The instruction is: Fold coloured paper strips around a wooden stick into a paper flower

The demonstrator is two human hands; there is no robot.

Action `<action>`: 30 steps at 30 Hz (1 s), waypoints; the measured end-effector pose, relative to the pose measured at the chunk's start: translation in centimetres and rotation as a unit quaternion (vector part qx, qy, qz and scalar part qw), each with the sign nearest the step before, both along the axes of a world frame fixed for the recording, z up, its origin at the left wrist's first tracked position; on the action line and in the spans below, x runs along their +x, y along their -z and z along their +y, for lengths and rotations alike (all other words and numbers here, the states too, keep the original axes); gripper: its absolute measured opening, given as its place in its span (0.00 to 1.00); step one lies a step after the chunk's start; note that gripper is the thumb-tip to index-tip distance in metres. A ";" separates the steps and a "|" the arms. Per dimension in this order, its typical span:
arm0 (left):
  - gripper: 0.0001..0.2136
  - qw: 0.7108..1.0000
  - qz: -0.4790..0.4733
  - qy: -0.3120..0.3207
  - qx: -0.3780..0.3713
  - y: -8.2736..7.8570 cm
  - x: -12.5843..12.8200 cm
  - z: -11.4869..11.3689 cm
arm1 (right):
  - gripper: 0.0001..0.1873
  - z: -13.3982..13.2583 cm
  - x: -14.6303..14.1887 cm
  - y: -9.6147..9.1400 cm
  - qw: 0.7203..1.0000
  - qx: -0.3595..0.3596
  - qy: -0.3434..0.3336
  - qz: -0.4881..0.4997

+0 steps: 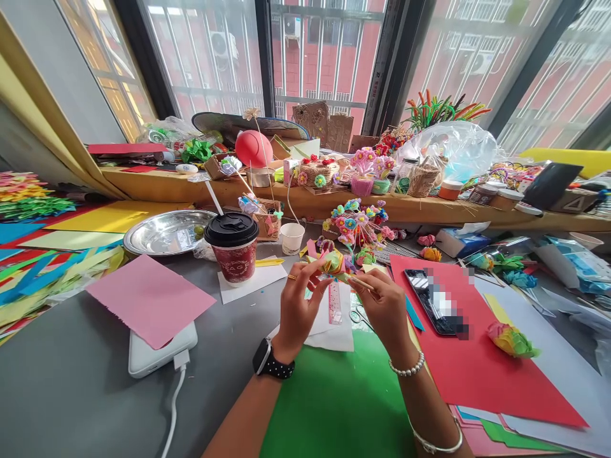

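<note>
My left hand (298,305) and my right hand (382,308) are raised together over the grey table (71,381). Both pinch a small multicoloured paper flower (333,261) on a thin wooden stick (360,282). The left fingers curl round the flower head from the left. The right fingers grip the stick just below it. A black watch sits on my left wrist and a pearl bracelet on my right. Under the hands lie a green sheet (334,401) and white paper (334,331) with a pink ruler (335,304).
A lidded red coffee cup (232,248) stands left of my hands, beside a steel plate (165,232) and a pink sheet (150,299) over a white power bank (160,356). A phone (432,299) and a paper flower (512,340) lie on red paper (482,369). Craft flowers crowd the window ledge (429,207).
</note>
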State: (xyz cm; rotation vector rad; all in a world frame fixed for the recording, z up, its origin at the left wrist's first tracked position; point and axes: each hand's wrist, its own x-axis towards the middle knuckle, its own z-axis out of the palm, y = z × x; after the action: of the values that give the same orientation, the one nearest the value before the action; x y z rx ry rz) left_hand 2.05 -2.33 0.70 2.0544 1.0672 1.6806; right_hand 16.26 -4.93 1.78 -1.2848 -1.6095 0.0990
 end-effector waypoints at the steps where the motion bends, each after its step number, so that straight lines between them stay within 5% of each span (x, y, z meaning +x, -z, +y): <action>1: 0.13 1.000 0.000 -0.007 0.000 0.0 0.0 0.0 | 0.08 0.0 -0.1 0.0 1.000 -0.005 -0.006 -0.003; 8: 0.12 0.999 0.026 0.007 0.045 0.1 0.4 -0.3 | 0.12 0.1 0.1 -0.2 0.999 0.007 0.028 0.014; 16: 0.11 0.979 0.133 -0.075 0.132 0.4 0.8 -0.5 | 0.14 -0.2 -0.5 0.1 0.997 0.019 0.071 -0.013; 30: 0.09 0.986 0.116 -0.040 0.110 0.5 0.9 -0.8 | 0.15 -0.2 -0.7 0.2 0.996 0.017 0.081 -0.018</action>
State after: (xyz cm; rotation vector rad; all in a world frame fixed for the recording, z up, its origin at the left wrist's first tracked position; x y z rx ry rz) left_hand 2.92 -3.12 0.16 2.4266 1.0885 1.6966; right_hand 15.52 -5.16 1.57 -1.3932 -1.5247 -0.0527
